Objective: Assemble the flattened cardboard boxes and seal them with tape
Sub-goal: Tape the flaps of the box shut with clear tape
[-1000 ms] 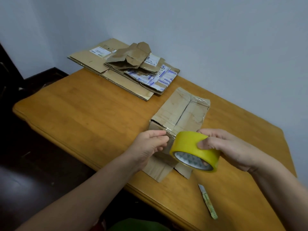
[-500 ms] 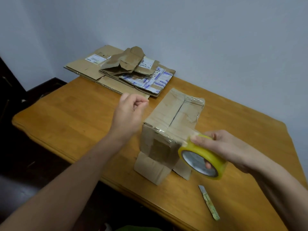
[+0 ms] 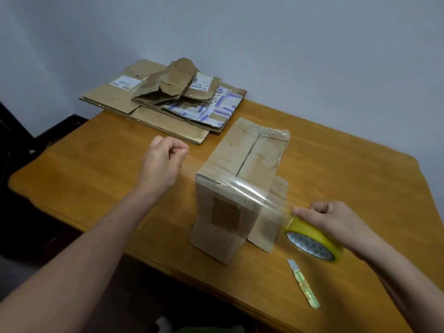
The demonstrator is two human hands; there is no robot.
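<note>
On rectangular honey-wood table [image 3: 96, 179]: flattened brown cardboard boxes [image 3: 115, 97] stacked at far edge, upright brown cardboard box [image 3: 230, 212] mid-table; left hand [image 3: 163, 162] pinching clear tape strip [image 3: 249, 192] stretched over box top; right hand [image 3: 336, 222] gripping yellow tape roll [image 3: 312, 233] just beside box. Green utility knife [image 3: 304, 284] near front edge.

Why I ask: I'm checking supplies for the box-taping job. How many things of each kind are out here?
Assembled cardboard box: 1
Roll of yellow tape: 1
Utility knife: 1
Stack of flattened cardboard: 1 (its overlapping pieces cannot be counted apart)
Total: 4
</note>
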